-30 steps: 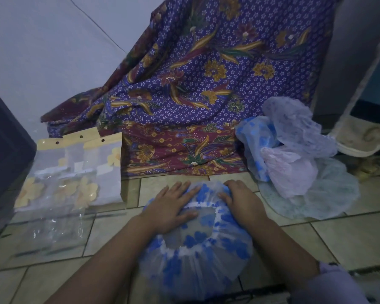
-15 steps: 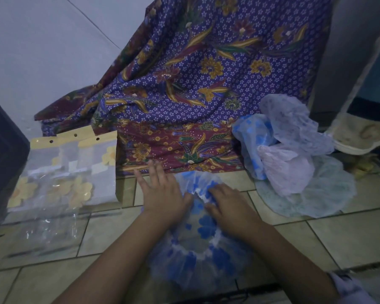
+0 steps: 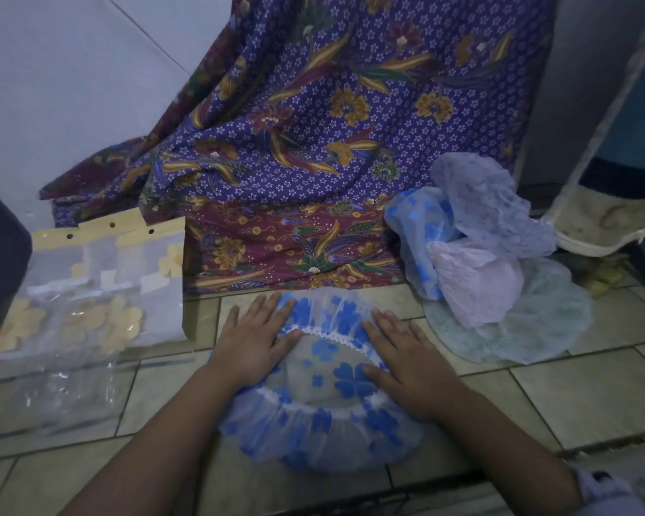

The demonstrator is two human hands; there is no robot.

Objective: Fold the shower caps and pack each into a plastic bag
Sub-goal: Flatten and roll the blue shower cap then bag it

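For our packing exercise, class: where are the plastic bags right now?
In the head view, the plastic bags lie on the tiled floor at left, beside the batik cloth.

Presses left hand [image 3: 251, 344] and right hand [image 3: 410, 363] flat at 9 and 3 o'clock of the blue-flowered shower cap [image 3: 324, 430], no longer bunched together near 12; spreads cap wider and flatter.

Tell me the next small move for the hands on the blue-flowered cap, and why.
Probably fold one half of the shower cap over the other: the left hand and right hand press flat on its sides, and it lies round, unfolded.
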